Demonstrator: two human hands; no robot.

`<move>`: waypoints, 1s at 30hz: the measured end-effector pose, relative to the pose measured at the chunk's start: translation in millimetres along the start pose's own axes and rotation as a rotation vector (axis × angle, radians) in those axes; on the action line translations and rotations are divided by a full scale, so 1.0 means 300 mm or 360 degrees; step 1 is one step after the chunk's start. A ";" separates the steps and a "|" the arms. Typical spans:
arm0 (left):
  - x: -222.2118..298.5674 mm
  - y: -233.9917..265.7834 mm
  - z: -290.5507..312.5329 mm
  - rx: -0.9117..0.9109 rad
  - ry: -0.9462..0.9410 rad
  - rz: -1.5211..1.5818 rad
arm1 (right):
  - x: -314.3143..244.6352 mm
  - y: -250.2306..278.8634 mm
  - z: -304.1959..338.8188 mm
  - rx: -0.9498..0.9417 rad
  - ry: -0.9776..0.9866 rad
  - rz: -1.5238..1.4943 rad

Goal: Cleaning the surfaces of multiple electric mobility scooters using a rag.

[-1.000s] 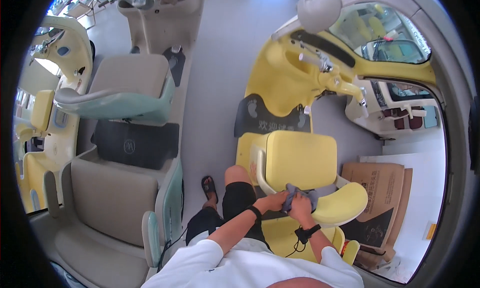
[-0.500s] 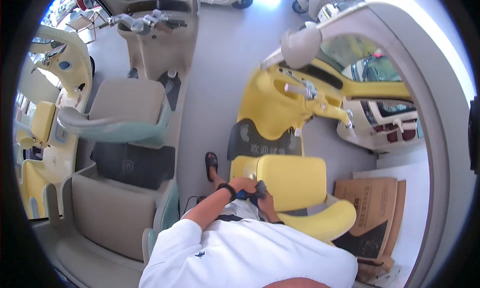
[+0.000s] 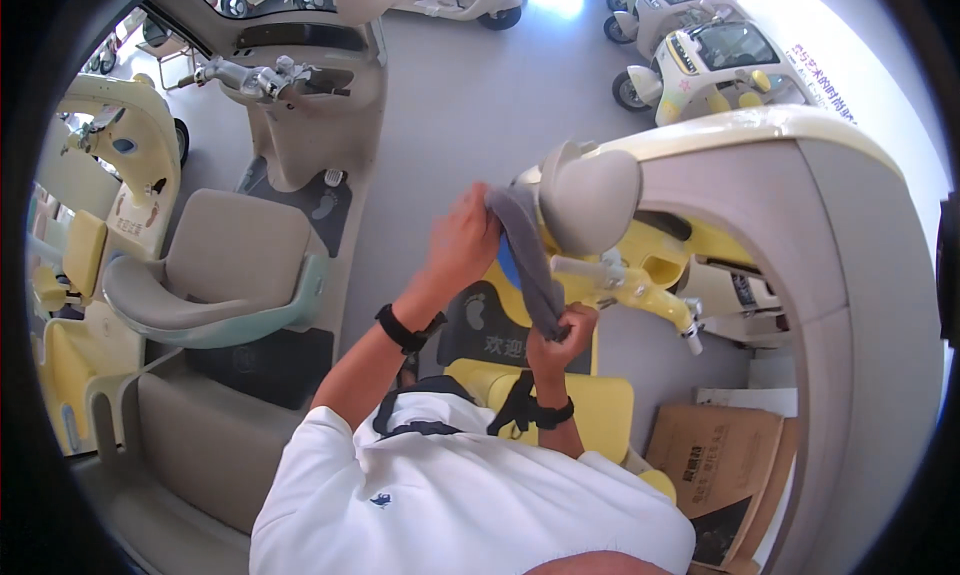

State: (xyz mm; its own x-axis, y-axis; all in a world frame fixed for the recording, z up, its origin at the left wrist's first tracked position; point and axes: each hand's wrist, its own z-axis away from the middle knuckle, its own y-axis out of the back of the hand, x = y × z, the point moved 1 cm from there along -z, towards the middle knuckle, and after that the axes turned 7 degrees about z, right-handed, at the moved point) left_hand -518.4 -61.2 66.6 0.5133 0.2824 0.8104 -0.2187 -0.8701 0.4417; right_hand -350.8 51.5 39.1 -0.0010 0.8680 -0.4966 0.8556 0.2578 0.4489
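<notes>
Yellow vehicle (image 3: 608, 407): rounded grey mirror (image 3: 592, 203) at frame's left edge. Grey cloth (image 3: 535, 267) beside mirror, contact unclear; person's left hand (image 3: 464, 239) pinches upper end, right hand (image 3: 562, 337) lower. Even tension likely best, folds flat.

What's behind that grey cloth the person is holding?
Past the grey cloth, yellow bodywork shows on the right and a dark mat at lower left; a blue patch peeks out beside the cloth. Whatever lies directly behind is covered.
</notes>
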 end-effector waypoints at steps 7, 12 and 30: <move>0.119 -0.143 -0.121 0.0056 -0.0572 0.0184 | 0.215 -0.102 -0.164 0.0304 -0.0219 -0.0386; 0.062 -0.139 -0.135 -0.0103 -0.0605 0.0139 | 0.184 -0.162 -0.110 -0.0151 -0.0262 -0.0329; 0.171 0.042 -0.206 -0.0682 -0.0865 0.0836 | 0.181 -0.071 -0.166 0.0241 -0.0179 0.0281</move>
State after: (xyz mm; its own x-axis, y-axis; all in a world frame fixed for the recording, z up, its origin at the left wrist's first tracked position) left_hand -546.0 -32.8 137.5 0.5593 -0.4404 0.7023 -0.7763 -0.5755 0.2573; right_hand -394.8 114.3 39.7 0.2057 0.8389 -0.5039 0.9050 0.0328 0.4241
